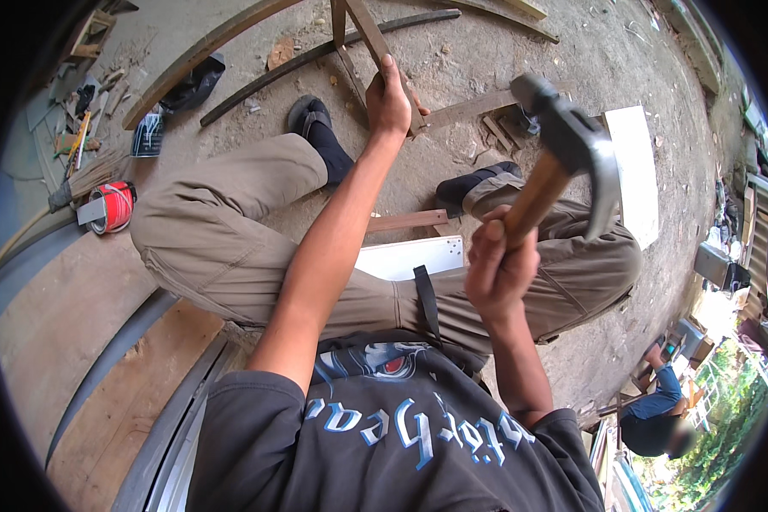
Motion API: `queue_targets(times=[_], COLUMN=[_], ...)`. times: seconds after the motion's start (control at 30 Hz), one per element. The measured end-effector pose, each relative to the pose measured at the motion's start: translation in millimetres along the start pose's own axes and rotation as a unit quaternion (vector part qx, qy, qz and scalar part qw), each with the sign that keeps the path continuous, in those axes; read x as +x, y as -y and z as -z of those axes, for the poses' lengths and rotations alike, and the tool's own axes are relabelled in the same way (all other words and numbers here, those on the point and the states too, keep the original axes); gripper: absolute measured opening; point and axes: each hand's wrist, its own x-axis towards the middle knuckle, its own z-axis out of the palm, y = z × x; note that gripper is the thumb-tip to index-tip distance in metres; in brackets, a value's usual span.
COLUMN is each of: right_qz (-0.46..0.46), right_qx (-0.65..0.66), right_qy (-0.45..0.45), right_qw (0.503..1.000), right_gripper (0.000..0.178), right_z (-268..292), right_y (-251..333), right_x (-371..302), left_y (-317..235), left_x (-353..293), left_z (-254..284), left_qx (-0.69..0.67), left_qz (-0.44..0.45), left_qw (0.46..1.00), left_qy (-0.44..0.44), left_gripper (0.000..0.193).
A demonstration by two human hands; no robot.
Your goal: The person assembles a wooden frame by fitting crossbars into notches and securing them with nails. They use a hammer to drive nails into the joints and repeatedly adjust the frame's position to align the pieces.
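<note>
My right hand (501,263) is closed round the wooden handle of a claw hammer (574,141), raised in front of me with its dark metal head up and the claw curving down on the right. My left hand (390,101), stretched far forward, grips the lower end of a wooden bar in a wooden frame (369,38). This frame joins several narrow bars, and its top runs out of the picture. Close beside the left hand, a flat wooden strip (469,108) reaches to the right and passes behind the hammer head. Whether the left fingers also hold a nail I cannot tell.
A white board (633,175) lies right of my knee; another white panel (414,258) with small holes lies between my legs. A long curved dark strip (303,58) crosses the ground ahead. At left stand a red can (115,207) and a broom (85,181). Another person (653,418) sits far right.
</note>
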Motion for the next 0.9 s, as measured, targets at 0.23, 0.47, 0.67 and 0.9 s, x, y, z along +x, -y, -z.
queue_targets(times=[0.23, 0.47, 0.67, 0.9], right_qz=[-0.152, -0.163, -0.032, -0.184], right_qx=[-0.049, -0.099, -0.022, -0.048], right_qy=[0.067, 0.138, 0.017, 0.096], right_qw=[0.985, 0.972, 0.999, 0.977], right_gripper=[0.013, 0.011, 0.009, 0.009], right_z=[-1.3, -0.1, 7.3, 1.2], right_y=[-2.5, 1.5, 3.0, 1.5], right_x=[7.0, 9.0, 0.0, 4.4], left_y=[-5.0, -6.3, -6.5, -0.1], left_x=[-0.3, 0.8, -3.9, 0.8], left_z=[-4.6, -8.0, -9.9, -10.4], left_qx=[-0.003, -0.001, 0.011, -0.006], left_qz=[0.010, -0.031, 0.000, -0.017], left_qw=[1.000, 0.999, 1.000, 1.000], left_qy=[-0.006, -0.017, -0.012, -0.014], left_gripper=[0.057, 0.053, 0.053, 0.053])
